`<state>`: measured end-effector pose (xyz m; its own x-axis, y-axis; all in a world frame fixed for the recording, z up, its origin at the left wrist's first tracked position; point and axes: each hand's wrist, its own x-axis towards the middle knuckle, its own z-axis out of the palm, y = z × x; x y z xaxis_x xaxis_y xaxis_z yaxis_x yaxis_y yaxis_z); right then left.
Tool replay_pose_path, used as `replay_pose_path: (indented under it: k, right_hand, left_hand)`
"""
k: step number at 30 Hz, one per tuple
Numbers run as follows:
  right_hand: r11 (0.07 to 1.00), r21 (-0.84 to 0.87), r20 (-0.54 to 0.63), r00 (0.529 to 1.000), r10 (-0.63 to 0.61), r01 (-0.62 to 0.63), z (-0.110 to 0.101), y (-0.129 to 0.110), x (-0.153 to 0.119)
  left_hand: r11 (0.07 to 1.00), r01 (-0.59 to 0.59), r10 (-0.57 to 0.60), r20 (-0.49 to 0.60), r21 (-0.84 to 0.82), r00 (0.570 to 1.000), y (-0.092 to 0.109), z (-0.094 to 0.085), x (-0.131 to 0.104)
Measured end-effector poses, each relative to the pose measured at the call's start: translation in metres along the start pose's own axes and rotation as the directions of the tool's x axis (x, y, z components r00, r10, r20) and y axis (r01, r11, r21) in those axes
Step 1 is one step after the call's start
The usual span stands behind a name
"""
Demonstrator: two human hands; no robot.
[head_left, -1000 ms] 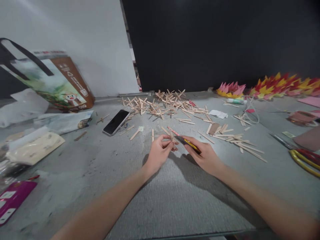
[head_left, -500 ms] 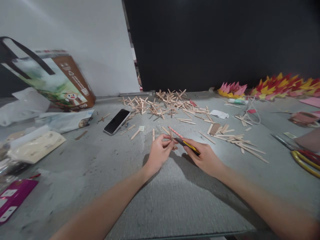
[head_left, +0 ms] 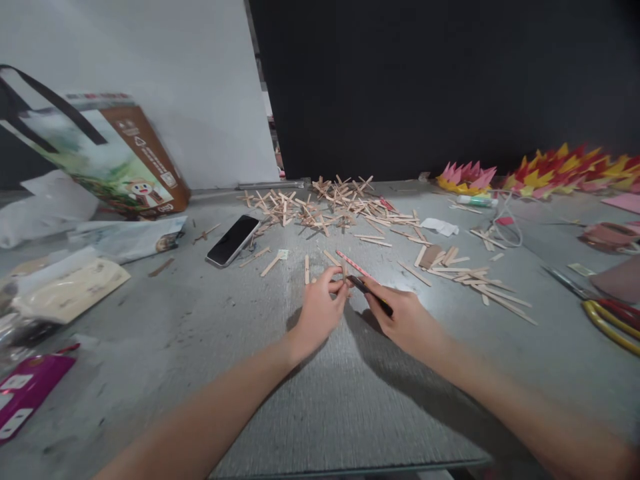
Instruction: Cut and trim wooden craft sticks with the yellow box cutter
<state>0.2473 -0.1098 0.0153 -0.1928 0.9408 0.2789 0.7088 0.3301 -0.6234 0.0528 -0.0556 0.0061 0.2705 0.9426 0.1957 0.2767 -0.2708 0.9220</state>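
Between the thumb and fingers of my left hand (head_left: 321, 307) is a small wooden craft stick (head_left: 344, 268), held up off the table. My right hand (head_left: 407, 319) is closed around a utility knife (head_left: 373, 295) with a dark body and some yellow. The knife's tip end meets the stick by my left fingertips; whether the blade cuts in is too small to see. Just beyond the hands lie a red-and-white patterned strip (head_left: 353, 263) and a loose craft stick (head_left: 307, 269).
A heap of craft sticks (head_left: 320, 210) spreads along the back, with more sticks (head_left: 470, 280) at right. A phone (head_left: 233, 241) lies left of centre. Scissors (head_left: 607, 323) sit far right, a printed bag (head_left: 135, 160) back left, and folded paper pieces (head_left: 565, 170) back right.
My right hand has turned the knife slightly, so less of its yellow side shows. The stick in my left hand appears more edge-on. Both hands stay in nearly the same place.
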Motion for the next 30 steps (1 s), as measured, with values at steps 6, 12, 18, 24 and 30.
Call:
replay_pose_path:
  k: [6, 12, 18, 24, 30]
  right_hand:
    - [0.993, -0.113, 0.037, 0.999, 0.034, -0.030, -0.002, -0.008, -0.002]
    - [0.960, -0.278, 0.053, 0.998, 0.029, -0.013, 0.003, -0.009, -0.004]
    - [0.992, -0.122, 0.024, 0.999, 0.034, -0.030, 0.005, -0.013, -0.003]
    - [0.985, -0.169, 0.027, 0.999, 0.042, -0.037, 0.003, -0.012, -0.003]
    - [0.998, -0.032, 0.040, 0.997, 0.060, -0.058, 0.000, -0.015, -0.003]
  left_hand:
    - [0.995, -0.008, 0.007, 0.011, 0.099, 1.000, 0.001, 0.000, -0.001]
    - [0.985, -0.025, 0.023, 0.010, 0.169, 1.000, -0.004, 0.002, 0.000]
    - [0.993, 0.000, 0.002, -0.020, 0.121, 1.000, 0.001, 0.003, -0.001]
    - [0.984, -0.055, 0.057, -0.006, 0.170, 0.998, -0.001, 0.001, -0.001]
    - [0.996, -0.026, 0.026, 0.003, 0.084, 1.000, -0.001, 0.001, -0.001]
